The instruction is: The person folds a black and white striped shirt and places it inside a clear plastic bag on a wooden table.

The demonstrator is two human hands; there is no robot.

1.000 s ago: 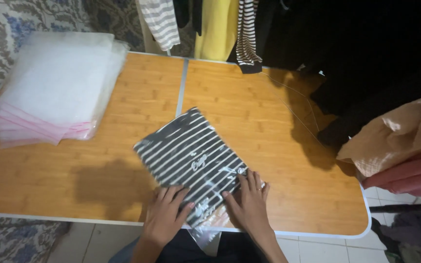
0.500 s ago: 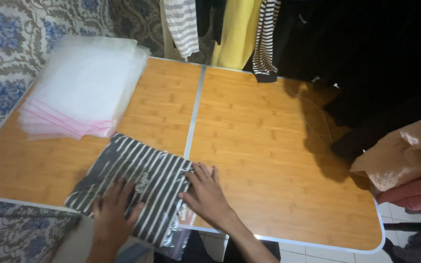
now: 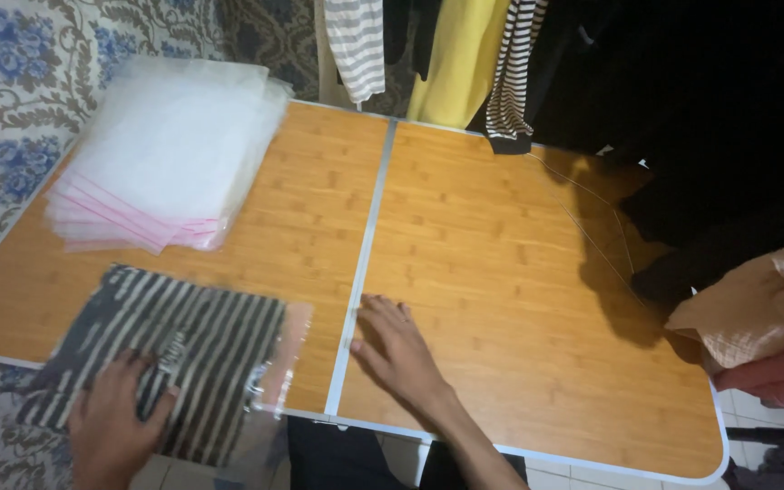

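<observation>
A clear plastic bag holding a folded black-and-white striped garment lies at the desk's near left corner; a stack of clear, pink-edged plastic bags sits behind it.

- The left hand lies flat on a folded striped garment in a clear bag, at the near left corner of the wooden table.
- The right hand rests open on the bare wood, just right of the table's middle seam, apart from the bag.
- A stack of clear bags with pink edges lies at the far left.
- Hanging clothes are behind the table.
</observation>
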